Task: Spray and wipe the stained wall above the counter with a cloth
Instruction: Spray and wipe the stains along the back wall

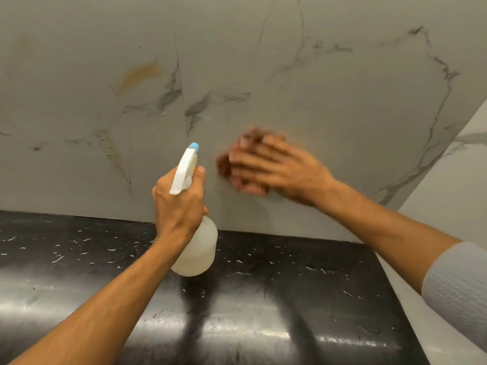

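My left hand (179,204) grips the neck of a white spray bottle (196,248) with a blue nozzle tip, held upright above the counter and pointing at the wall. My right hand (279,167) is pressed flat against the grey marble-look wall (329,106), blurred by motion. Under its fingers is a reddish-brown cloth (224,164), mostly hidden by the hand. An orange-brown stain (138,76) marks the wall up to the left. A second brownish streak (113,154) runs lower on the left.
A glossy black speckled counter (263,299) runs along the base of the wall. A lighter side wall (448,193) meets it at the right corner. My grey sleeve (458,285) shows at the right edge.
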